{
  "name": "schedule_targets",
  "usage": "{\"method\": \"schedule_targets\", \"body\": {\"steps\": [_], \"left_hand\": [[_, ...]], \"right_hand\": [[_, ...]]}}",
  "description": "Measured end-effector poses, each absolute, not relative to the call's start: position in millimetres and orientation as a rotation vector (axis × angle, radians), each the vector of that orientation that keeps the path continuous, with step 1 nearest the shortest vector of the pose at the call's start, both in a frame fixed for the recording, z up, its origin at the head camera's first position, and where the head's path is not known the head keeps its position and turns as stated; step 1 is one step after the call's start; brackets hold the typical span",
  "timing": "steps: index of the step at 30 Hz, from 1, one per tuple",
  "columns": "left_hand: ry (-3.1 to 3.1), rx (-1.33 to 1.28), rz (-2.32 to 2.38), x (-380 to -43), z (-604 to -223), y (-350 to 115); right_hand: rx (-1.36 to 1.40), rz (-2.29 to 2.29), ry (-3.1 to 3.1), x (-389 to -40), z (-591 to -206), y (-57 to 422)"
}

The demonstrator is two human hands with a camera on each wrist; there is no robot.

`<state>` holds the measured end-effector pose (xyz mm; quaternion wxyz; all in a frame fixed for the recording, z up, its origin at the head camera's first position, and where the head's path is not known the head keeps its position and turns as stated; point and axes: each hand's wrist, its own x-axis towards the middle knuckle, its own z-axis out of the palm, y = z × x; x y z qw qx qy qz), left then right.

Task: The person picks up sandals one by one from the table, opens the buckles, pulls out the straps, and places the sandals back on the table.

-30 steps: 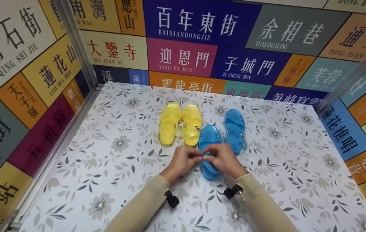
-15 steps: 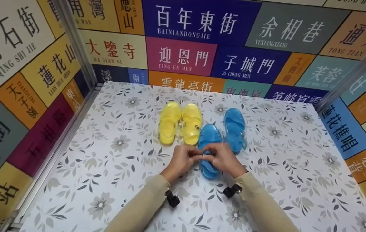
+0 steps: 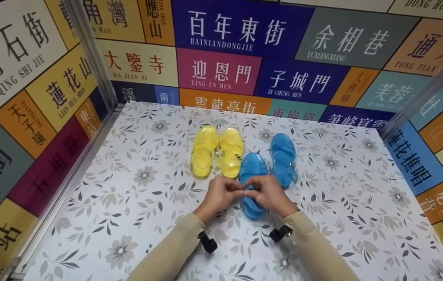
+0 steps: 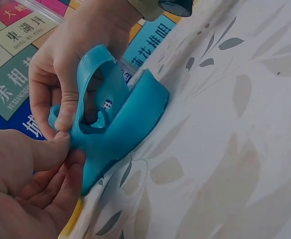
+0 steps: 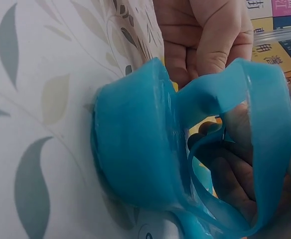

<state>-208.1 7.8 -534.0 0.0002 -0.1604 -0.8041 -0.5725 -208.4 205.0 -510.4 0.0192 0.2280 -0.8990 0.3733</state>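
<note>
A blue jelly sandal (image 3: pixel 253 166) stands sole down, toe pointing away, in front of me. Over its middle, my left hand (image 3: pixel 221 196) and right hand (image 3: pixel 269 194) meet, thumbs and forefingers pinching at the side of its strap. In the left wrist view, the thumb tips come together beside the strap (image 4: pixel 88 82), which loops up above the heel. From the right wrist, the heel cup (image 5: pixel 135 134) rests on the tabletop, and right-hand fingers show through the strap loop. The exact fastening between the fingertips is hidden.
The other blue sandal (image 3: pixel 283 156) lies just right of the worked one. A pair of yellow sandals, a left one (image 3: pixel 204 154) and a right one (image 3: pixel 230 154), stands to the left. Lettered panels (image 3: pixel 221 70) wall the floral-covered table (image 3: pixel 159 230) behind and at the sides.
</note>
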Motion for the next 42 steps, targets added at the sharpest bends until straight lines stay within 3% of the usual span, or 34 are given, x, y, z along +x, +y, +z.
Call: {"method": "schedule_targets", "body": {"steps": [18,42], "left_hand": [[-2.569,-0.476,-1.876,-210,-523,8],[-2.576,-0.253,-2.001,-208,-515,13]], "right_hand": [[0.652,1.136,-2.83,-206,-510,202],[0.689,1.093,-2.786,-207,-510,202]]}}
